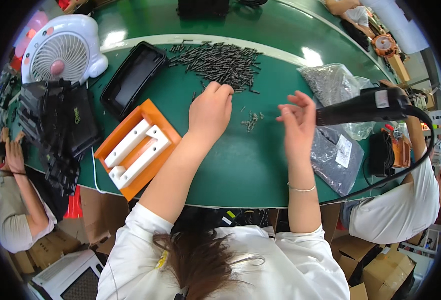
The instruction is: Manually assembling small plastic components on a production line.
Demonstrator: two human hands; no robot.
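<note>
My left hand (pixel 211 111) is closed at the near edge of a heap of small black ribbed rods (pixel 219 62). Its fingertips are bent under and hidden, so whatever they pinch does not show. To the right, my right hand (pixel 298 122) is raised over the table with its fingers loosely curved and apart, slightly blurred, and nothing visible in them. Right beside it is the nose of a black electric screwdriver (pixel 360 106). Between both hands lies a little group of small metal screws (pixel 252 121) on the green table mat (pixel 240 170).
An orange tray with a white fixture (pixel 139 150) and a black open casing (pixel 133 77) lie left. Beyond them are black plastic parts (pixel 55 130) and a white fan (pixel 60 52). Plastic bags (pixel 336 82) lie right, below the screwdriver's cable (pixel 428 155). People sit on both sides.
</note>
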